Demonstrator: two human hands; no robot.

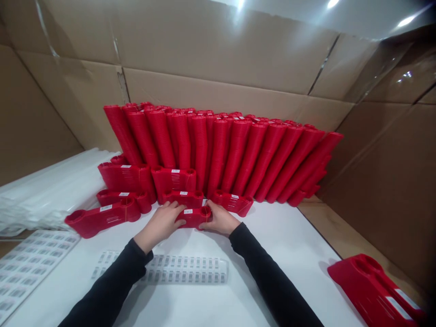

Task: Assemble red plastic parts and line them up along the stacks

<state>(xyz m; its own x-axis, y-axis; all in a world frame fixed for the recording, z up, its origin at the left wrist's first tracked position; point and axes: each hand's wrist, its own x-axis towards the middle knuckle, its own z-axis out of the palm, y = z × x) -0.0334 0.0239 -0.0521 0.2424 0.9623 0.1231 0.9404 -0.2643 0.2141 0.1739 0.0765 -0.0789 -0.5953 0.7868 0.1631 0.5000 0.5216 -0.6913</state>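
Note:
Between my two hands, a red plastic piece (193, 219) with a small white label and a rubber band stands on the white table. My left hand (164, 222) has its fingers at the piece's left end and near the labelled red piece (184, 198) just behind it. Fingers of my right hand (220, 219) are wrapped round the right end, by the band. Another labelled red piece (231, 203) stands to the right, behind my right hand. At the left are more labelled red pieces (105, 218).
Tall stacks of ribbed red pieces (218, 154) line the back. A barcode label sheet (184, 269) lies in front of me, with more sheets (30, 268) at left. White plastic bags (51, 190) are at left; red pieces (371, 290) sit front right. Cardboard (218, 54) surrounds the table (279, 254).

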